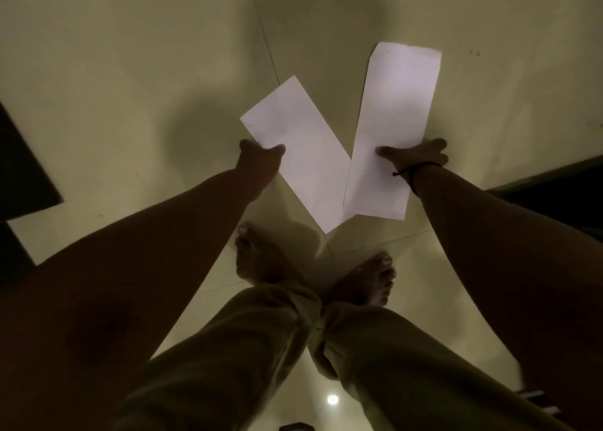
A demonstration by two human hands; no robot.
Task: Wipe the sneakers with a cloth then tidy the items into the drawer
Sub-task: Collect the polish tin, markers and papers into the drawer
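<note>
Head view: two light, limp white sheets, easily creased, are pinched at their edges, the left sheet [293,143] in the closed grip of the left hand [259,156], the right sheet [394,120] in that of the right hand [421,155], above the floor [130,55].

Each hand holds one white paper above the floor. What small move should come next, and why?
Probably lay both sheets flat on the floor. The left hand pinches the left sheet, the right hand the right sheet; no sneakers or cloth are in view yet.

Two matt white paper sheets [298,156] [393,130] in my hands; glossy smooth tile floor [130,71] mirrors a lamp; my trousers [261,332] soft cloth
</note>
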